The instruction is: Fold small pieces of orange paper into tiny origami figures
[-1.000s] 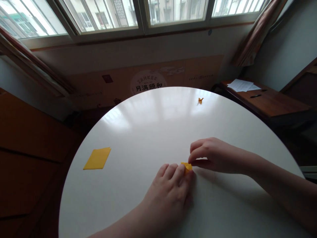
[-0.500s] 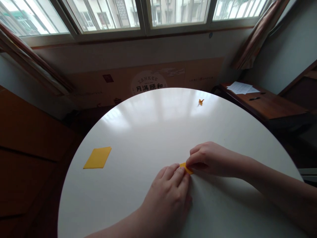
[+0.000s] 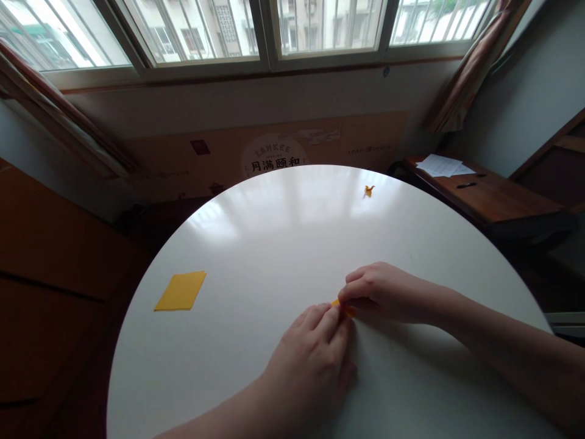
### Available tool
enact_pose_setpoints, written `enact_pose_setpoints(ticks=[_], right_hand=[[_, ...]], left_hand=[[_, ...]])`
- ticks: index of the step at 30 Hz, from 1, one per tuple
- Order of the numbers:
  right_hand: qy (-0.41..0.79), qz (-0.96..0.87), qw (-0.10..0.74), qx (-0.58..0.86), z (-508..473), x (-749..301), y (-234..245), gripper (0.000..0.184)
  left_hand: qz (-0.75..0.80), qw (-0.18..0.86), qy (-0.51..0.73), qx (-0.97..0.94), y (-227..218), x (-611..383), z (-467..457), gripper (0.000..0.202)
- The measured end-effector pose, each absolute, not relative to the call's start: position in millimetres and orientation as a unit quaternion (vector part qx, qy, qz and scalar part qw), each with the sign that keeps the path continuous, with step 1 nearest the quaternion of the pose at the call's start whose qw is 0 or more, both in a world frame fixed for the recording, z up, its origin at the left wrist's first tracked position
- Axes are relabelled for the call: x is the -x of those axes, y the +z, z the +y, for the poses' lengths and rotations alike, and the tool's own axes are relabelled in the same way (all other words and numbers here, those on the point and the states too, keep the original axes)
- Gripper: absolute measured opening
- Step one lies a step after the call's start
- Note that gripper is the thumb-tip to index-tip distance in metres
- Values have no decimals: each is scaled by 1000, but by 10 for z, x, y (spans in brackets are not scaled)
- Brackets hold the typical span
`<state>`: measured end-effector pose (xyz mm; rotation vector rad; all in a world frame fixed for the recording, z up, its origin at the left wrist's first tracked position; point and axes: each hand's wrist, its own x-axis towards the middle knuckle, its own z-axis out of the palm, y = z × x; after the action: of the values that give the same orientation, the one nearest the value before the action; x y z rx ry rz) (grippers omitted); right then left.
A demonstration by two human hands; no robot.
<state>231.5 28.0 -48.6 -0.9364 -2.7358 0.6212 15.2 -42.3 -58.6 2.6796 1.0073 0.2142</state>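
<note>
A small folded piece of yellow origami paper (image 3: pixel 350 311) lies on the white round table (image 3: pixel 292 244), mostly hidden under my fingers. My left hand (image 3: pixel 315 350) rests on the table with its fingertips holding down the paper's near left side. From the right, my right hand (image 3: pixel 375 291) pinches the paper's far edge between thumb and curled fingers. The fingertips of both hands almost touch. How the paper is folded under them cannot be made out.
A stack of yellow square paper (image 3: pixel 180 291) lies on the table's left side. Near the far edge stands a small folded paper crane (image 3: pixel 369 191). Beyond the table on the right, a wooden desk (image 3: pixel 512 201) bears white sheets (image 3: pixel 442 165). Barred windows (image 3: pixel 205 30) line the back.
My right fingers have shifted slightly left over the paper, so less of it shows. My left hand keeps nearly the same place. The camera view has tilted a little.
</note>
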Motion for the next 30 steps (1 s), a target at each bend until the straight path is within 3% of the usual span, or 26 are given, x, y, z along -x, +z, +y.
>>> enact_pose_setpoints(ticks=[16,30], right_hand=[[233,-915,90,317,298,-2304,-450,17],[292,-910,39,291,300,-2416,-430,20]], left_hand=[[351,123,66,-926,-548,-165,-429,57],[341,102,66,-932,-611,-143,-438,55]])
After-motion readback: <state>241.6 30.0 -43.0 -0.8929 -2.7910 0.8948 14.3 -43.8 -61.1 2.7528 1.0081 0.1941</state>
